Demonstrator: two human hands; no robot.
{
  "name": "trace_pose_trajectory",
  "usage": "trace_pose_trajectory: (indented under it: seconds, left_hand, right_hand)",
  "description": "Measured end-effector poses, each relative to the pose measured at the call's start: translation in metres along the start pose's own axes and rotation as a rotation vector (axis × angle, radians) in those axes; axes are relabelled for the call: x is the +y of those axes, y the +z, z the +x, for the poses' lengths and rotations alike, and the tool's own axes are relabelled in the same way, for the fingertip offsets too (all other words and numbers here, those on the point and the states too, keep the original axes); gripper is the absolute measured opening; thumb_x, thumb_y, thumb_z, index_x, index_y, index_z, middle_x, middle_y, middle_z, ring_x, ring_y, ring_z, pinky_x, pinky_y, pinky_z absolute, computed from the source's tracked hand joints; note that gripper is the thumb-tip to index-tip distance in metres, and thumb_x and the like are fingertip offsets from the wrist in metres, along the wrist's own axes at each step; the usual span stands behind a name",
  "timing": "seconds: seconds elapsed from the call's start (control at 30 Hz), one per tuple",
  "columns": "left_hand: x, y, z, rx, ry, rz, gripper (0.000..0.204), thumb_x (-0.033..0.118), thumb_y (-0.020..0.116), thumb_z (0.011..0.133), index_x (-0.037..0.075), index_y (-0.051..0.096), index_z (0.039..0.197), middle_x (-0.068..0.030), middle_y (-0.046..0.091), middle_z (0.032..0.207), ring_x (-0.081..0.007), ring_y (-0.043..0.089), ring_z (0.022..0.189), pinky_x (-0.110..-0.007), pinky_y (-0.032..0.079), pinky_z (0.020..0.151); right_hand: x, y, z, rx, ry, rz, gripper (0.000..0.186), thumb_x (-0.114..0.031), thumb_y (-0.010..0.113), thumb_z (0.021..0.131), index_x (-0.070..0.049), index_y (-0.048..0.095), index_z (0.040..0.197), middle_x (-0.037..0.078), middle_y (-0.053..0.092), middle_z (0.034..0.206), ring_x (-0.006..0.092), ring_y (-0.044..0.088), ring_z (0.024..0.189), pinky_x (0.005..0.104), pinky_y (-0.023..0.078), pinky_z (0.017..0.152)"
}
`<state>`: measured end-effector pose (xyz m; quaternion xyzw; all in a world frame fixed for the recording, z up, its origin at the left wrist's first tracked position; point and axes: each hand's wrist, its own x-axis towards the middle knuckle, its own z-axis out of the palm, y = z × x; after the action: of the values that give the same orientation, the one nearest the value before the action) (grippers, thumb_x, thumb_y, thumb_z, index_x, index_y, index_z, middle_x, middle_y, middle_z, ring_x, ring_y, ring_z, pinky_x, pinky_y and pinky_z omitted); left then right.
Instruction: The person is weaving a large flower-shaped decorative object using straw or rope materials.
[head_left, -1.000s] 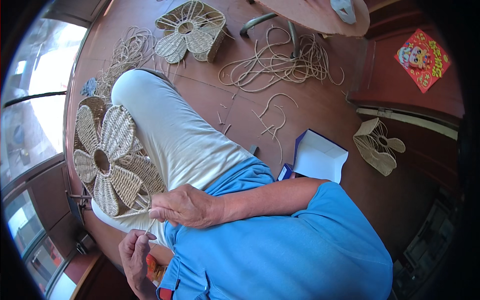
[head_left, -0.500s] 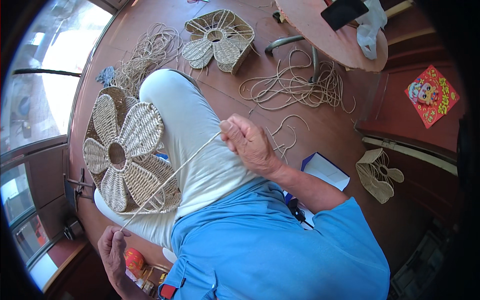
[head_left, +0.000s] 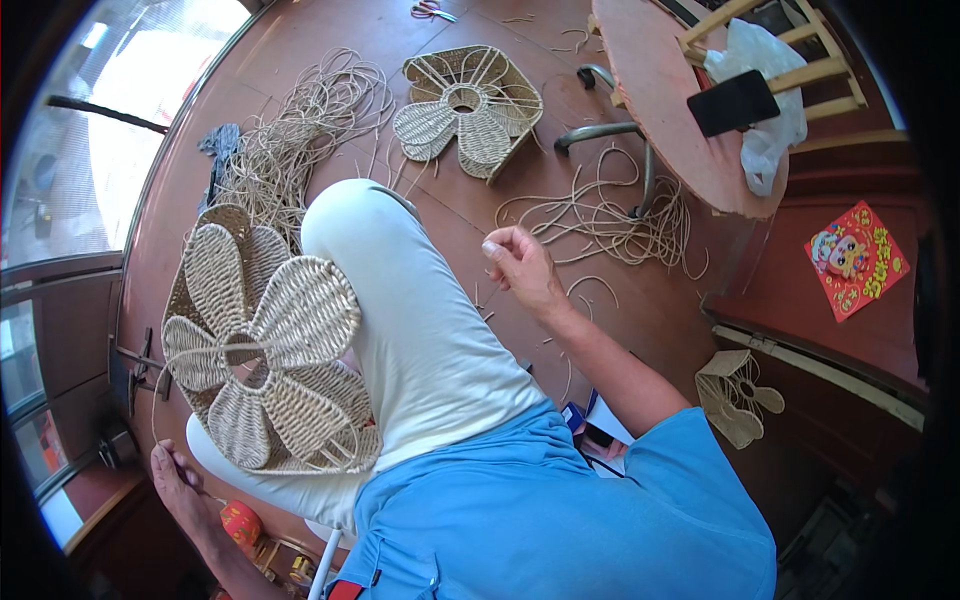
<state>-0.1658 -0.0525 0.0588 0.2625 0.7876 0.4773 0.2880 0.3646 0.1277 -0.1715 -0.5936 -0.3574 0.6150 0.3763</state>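
Observation:
A woven rope basket with a flower-shaped side [head_left: 300, 310] rests on my lap, leaning against my raised knee. Its petals surround a round hole, and the lower right petal has open, unfilled strands. My left hand [head_left: 182, 490], low at the left, is closed on a thin straw-coloured cord [head_left: 155, 405]. The cord rises from it, bends over the basket's left edge and crosses a petal to the hole. Beyond my knee, my right hand [head_left: 525, 268] hovers apart from the basket, its fingers curled and thumb pressed in. No cord shows in it.
A second flower basket [head_left: 425, 130] stands on the floor ahead, beside a heap of cord [head_left: 300, 130]. Another cord coil [head_left: 640, 225] lies under the round table [head_left: 640, 90]. Scissors [head_left: 432, 11] are at the far edge. A smaller woven piece [head_left: 735, 400] sits at the right.
The cord stretched between my hands is gone from my right hand and now curves over the basket to my left. My left hand moved slightly left, my right hand farther right.

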Motion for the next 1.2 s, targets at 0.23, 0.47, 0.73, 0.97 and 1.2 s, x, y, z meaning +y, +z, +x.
trace_pose_trajectory:
  seconds: [0.23, 0.47, 0.73, 0.97, 1.2]
  left_hand:
    - [-0.057, -0.020, 0.045, 0.089, -0.049, 0.228, 0.030, 0.037, 0.055, 0.118, 0.012, 0.069, 0.108, 0.0070, 0.056, 0.088, -0.0008, 0.044, 0.074, -0.019, 0.033, 0.063]
    - [-0.041, 0.019, 0.057, 0.118, -0.027, 0.342, 0.033, 0.038, 0.050, 0.119, 0.012, 0.067, 0.107, 0.0068, 0.052, 0.085, -0.0041, 0.043, 0.074, -0.023, 0.034, 0.067]
    - [-0.030, 0.054, 0.069, 0.109, -0.156, 0.251, 0.033, 0.036, 0.050, 0.120, 0.009, 0.063, 0.106, 0.0074, 0.054, 0.087, -0.0021, 0.043, 0.079, -0.021, 0.035, 0.072]
    - [-0.027, 0.066, 0.068, 0.060, -0.051, 0.600, 0.032, 0.030, 0.047, 0.121, 0.005, 0.063, 0.109, 0.0007, 0.063, 0.102, -0.0063, 0.054, 0.092, -0.025, 0.046, 0.086]
    - [-0.023, 0.070, 0.066, 0.034, -0.039, 0.628, 0.032, 0.030, 0.046, 0.119, 0.006, 0.062, 0.104, 0.0007, 0.058, 0.092, -0.0124, 0.050, 0.095, -0.036, 0.031, 0.113]
  right_hand:
    - [0.063, -0.070, 0.148, 0.327, -0.126, -0.340, 0.048, -0.021, 0.081, 0.092, -0.001, 0.067, 0.133, 0.014, 0.073, 0.121, 0.0255, 0.072, 0.107, 0.0391, 0.058, 0.098]
    - [0.069, -0.139, 0.269, 0.429, 0.137, -0.310, 0.094, -0.006, 0.081, 0.092, -0.006, 0.026, 0.167, 0.024, 0.045, 0.165, 0.0197, 0.075, 0.083, 0.0325, 0.056, 0.053]
    - [0.065, -0.153, 0.309, 0.312, 0.390, -0.077, 0.110, -0.016, 0.080, 0.093, -0.011, 0.006, 0.175, 0.016, 0.056, 0.150, 0.0227, 0.075, 0.098, 0.0299, 0.058, 0.063]
    - [0.073, -0.152, 0.315, 0.322, 0.373, -0.081, 0.045, -0.024, 0.078, 0.100, -0.011, 0.054, 0.136, 0.009, 0.064, 0.129, 0.0240, 0.072, 0.104, 0.0328, 0.061, 0.072]
    - [0.079, -0.107, 0.266, 0.370, 0.181, -0.233, 0.021, -0.030, 0.062, 0.112, -0.010, 0.069, 0.108, -0.005, 0.052, 0.072, 0.0087, 0.054, 0.058, 0.0262, 0.045, 0.050]
